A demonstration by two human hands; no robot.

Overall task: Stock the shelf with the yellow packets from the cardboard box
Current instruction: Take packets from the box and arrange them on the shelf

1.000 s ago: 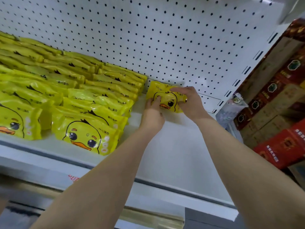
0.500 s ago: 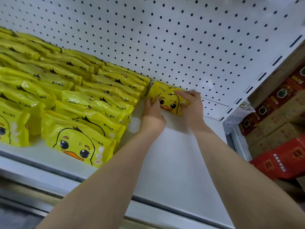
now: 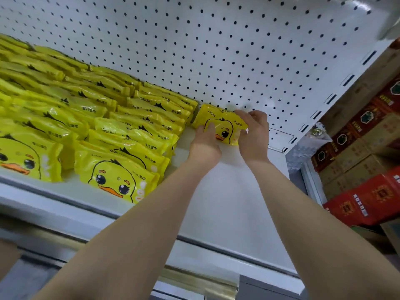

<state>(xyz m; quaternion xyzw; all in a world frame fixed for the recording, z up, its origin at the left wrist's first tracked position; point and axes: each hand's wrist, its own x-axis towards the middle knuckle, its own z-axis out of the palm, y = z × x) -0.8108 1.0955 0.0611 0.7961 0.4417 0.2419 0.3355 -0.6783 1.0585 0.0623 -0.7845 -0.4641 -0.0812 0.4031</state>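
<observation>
Head view, looking up at the shelf (image 3: 216, 191): both hands are at its back edge, against the pegboard wall (image 3: 238, 50), working one yellow packet (image 3: 218, 124) with the duck face. The left hand (image 3: 204, 144) has its fingers on the packet's lower left part, though whether they curl round it or just press flat, I cannot tell. The right hand (image 3: 253, 135) pinches the packet's right end, fingers curled over the top edge and thumb low on the front. The packet stands tilted, just beside the rightmost stocked row (image 3: 151, 118), opening a new row on the bare right part of the shelf. The filled rows (image 3: 54, 118) run to the left edge, each packet leaning on the one behind. To do this well, I'd say: push the packet's base back until it meets the pegboard wall, keep its lean matching the neighbours, face forward, then let go gently so it doesn't flop forward with nothing in front. Red cartons (image 3: 368, 200) sit off to the right; the cardboard box is not in view.
</observation>
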